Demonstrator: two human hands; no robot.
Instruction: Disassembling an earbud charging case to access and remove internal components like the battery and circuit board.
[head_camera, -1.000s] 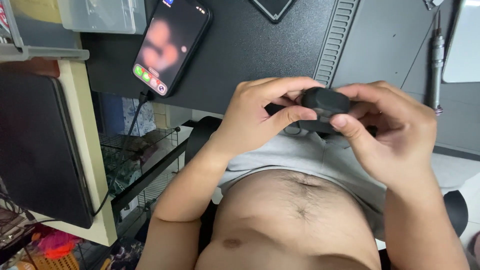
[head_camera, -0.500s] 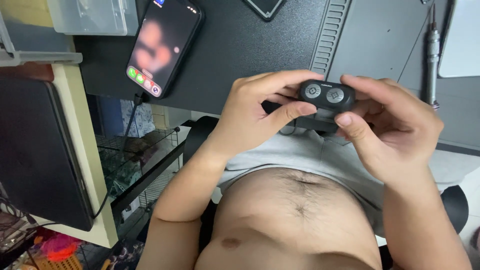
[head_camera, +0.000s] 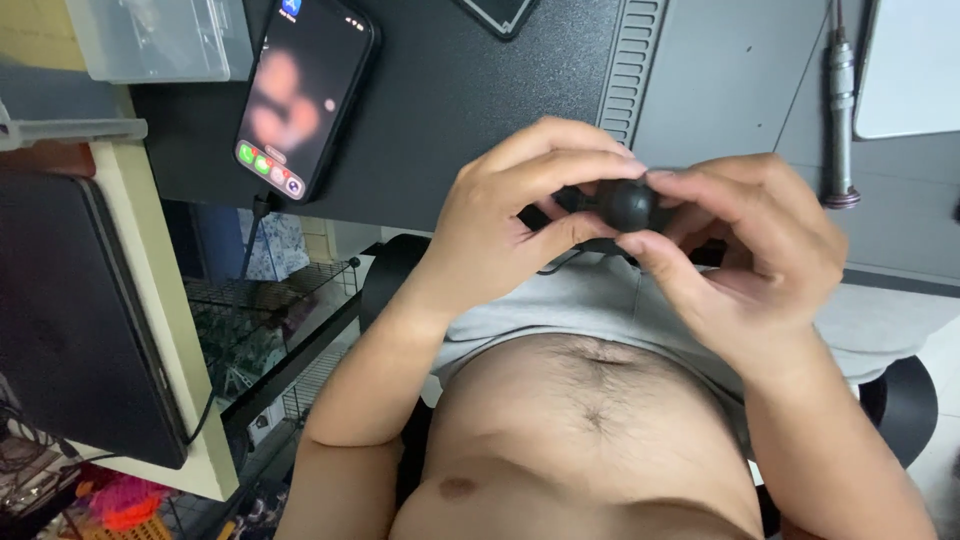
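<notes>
A small black rounded device (head_camera: 628, 205) is held between both hands just in front of the desk edge, above my lap. My left hand (head_camera: 515, 215) pinches its left side with thumb and fingers curled around it. My right hand (head_camera: 745, 255) grips its right side, thumb under and fingers over. Most of the device is hidden by my fingers; only one dark rounded end shows.
A black desk mat (head_camera: 450, 90) carries a lit smartphone (head_camera: 305, 95) with a cable. A grey mat (head_camera: 730, 80) holds a metal screwdriver (head_camera: 840, 110) and a white sheet (head_camera: 910, 65). A dark laptop (head_camera: 70, 310) lies on a side shelf at left, beside a clear plastic box (head_camera: 160, 35).
The device has turned in my hands: its two round ends faced up half a second ago, now only one dark rounded end shows. Both hands have closed in around it.
</notes>
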